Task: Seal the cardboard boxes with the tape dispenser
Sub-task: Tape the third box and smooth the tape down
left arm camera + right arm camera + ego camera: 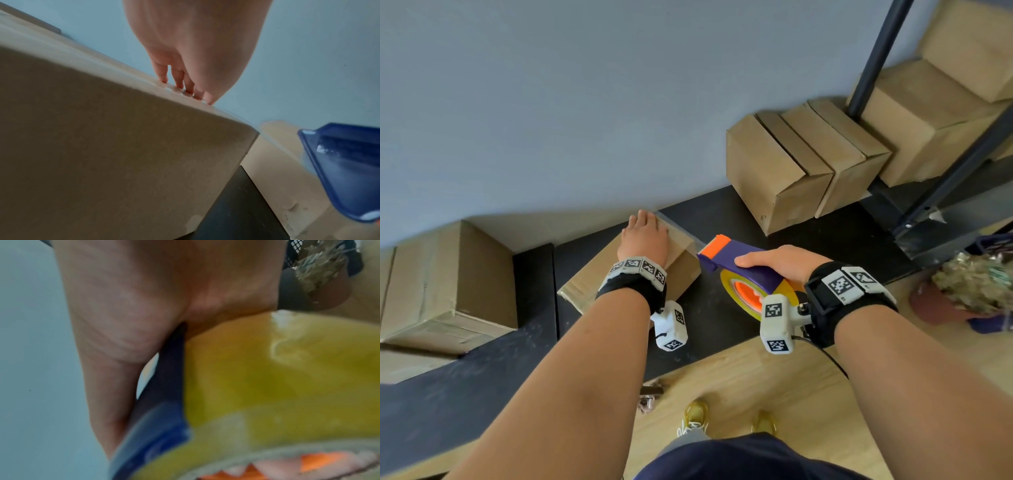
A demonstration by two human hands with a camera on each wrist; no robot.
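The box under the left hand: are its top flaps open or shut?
Shut. The box shows a flat top, and the left hand presses straight fingers along its far edge.

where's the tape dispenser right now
In the head view the tape dispenser is right of centre, gripped by the right hand, just right of the cardboard box under the left hand.

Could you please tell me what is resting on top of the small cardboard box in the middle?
The left hand rests on the small cardboard box, fingers straight along its far edge. Clear tape runs over the top. The hand covers the seam beneath.
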